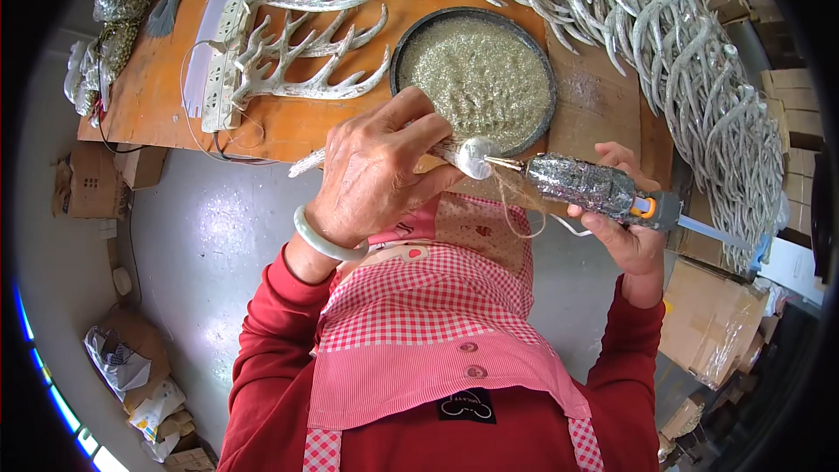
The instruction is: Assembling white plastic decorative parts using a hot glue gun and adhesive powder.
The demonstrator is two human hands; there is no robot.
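Observation:
My left hand grips a silvery glittered antler piece, its rounded cut end facing right. My right hand holds a glue gun crusted with glitter. The gun's nozzle touches the antler's cut end, and thin glue strings hang below. A pale bangle sits on my left wrist. Just beyond my hands a round dark tray of glitter rests on the orange table.
Finished silver antlers lie on the table's left, next to a white power strip. A large heap of antlers runs along the right. Cardboard boxes and bags stand on the grey floor.

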